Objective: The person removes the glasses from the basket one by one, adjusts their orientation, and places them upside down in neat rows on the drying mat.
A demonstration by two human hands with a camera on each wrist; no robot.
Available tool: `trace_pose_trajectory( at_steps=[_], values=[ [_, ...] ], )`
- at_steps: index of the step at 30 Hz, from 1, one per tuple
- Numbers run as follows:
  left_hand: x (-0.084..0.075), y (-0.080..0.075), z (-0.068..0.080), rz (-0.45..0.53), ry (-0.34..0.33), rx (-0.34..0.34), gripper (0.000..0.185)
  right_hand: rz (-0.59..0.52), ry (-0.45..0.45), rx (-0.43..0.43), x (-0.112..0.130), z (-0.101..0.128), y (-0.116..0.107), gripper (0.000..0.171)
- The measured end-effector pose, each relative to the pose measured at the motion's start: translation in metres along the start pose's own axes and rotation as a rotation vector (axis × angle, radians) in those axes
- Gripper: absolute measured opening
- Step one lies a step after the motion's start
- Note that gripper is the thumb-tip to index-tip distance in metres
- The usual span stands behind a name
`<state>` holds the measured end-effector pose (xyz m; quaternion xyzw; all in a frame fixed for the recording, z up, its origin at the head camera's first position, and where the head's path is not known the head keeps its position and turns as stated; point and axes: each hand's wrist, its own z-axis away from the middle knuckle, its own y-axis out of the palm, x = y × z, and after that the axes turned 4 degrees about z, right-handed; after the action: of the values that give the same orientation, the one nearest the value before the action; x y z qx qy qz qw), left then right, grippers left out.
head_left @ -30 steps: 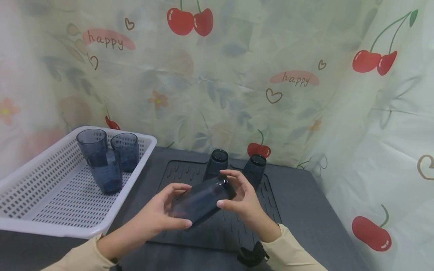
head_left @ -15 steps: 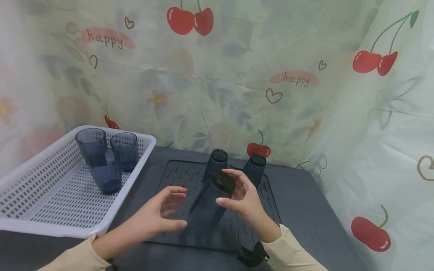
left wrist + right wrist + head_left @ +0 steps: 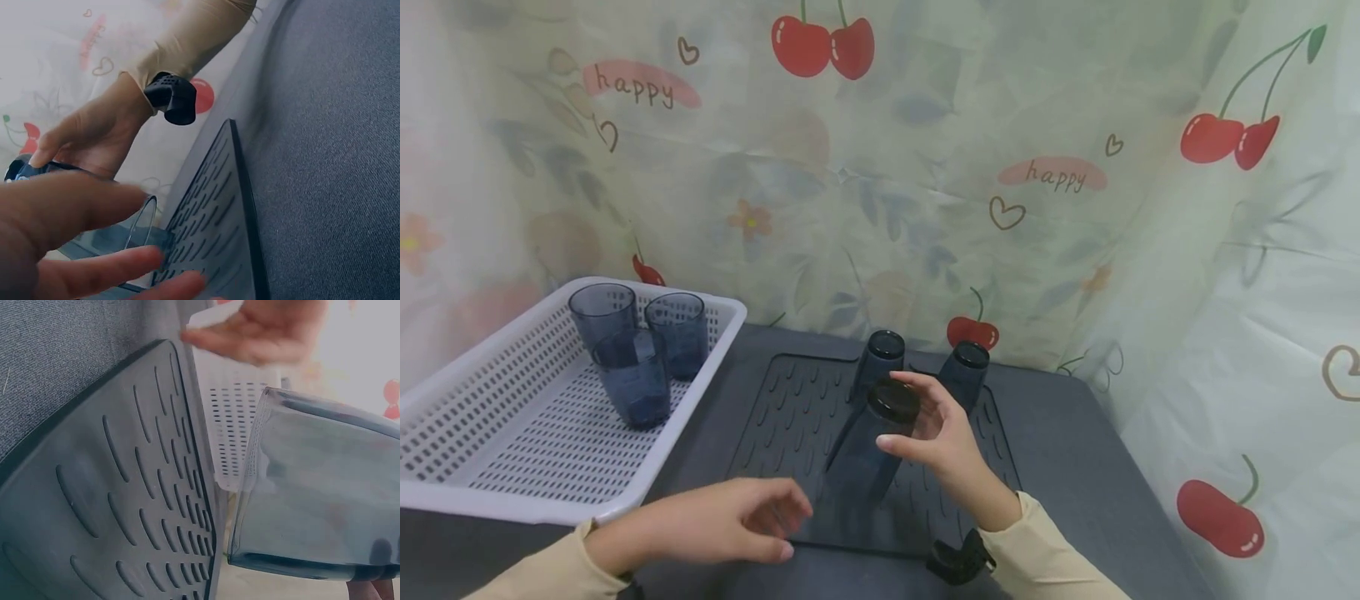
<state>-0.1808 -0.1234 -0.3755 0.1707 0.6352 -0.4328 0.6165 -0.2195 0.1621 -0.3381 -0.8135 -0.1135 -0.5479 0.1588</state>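
Observation:
My right hand (image 3: 925,429) grips the base of a dark blue translucent cup (image 3: 868,446), which is upside down and tilted over the black ribbed drying mat (image 3: 790,417). The cup (image 3: 325,487) fills the right wrist view, its rim just above the mat (image 3: 112,506). My left hand (image 3: 737,521) hovers with relaxed fingers over the mat's front left edge and holds nothing; the left wrist view shows its fingers (image 3: 75,250) blurred in front of the cup's rim (image 3: 145,224). Two more cups (image 3: 880,358) (image 3: 966,371) stand upside down at the back of the mat.
A white perforated basket (image 3: 512,433) at the left holds three upright dark cups (image 3: 628,375). The mat lies on a dark grey table (image 3: 1075,450). A cherry-print curtain (image 3: 925,167) closes off the back and right side.
My left hand let go of the cup and drew back toward me. My right hand turned the cup from lying sideways to upside down over the mat.

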Motion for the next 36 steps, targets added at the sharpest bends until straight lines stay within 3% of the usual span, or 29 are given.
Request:
trace_pose_trajectory(
  at_steps=[5, 6, 18, 21, 28, 36],
  values=[
    [-0.002, -0.002, 0.006, -0.043, -0.002, 0.209, 0.032, 0.027, 0.028, 0.001, 0.001, -0.001, -0.002, 0.072],
    [-0.021, 0.0, 0.012, -0.053, -0.013, 0.218, 0.031, 0.029, 0.031, 0.0, 0.001, -0.002, -0.002, 0.072],
    [-0.012, -0.002, 0.01, -0.107, 0.015, 0.286, 0.03, 0.059, 0.084, -0.011, 0.009, -0.014, 0.001, 0.071],
    [-0.014, 0.0, 0.009, -0.088, 0.023, 0.254, 0.03, 0.057, 0.089, -0.015, 0.012, -0.018, 0.003, 0.072],
    [-0.021, 0.005, 0.01, 0.023, 0.042, 0.07, 0.031, 0.074, 0.085, -0.001, 0.015, -0.027, 0.007, 0.073],
    [-0.021, 0.005, 0.009, 0.062, 0.046, 0.056, 0.032, 0.085, 0.081, 0.008, 0.014, -0.037, 0.014, 0.068]
  ],
)
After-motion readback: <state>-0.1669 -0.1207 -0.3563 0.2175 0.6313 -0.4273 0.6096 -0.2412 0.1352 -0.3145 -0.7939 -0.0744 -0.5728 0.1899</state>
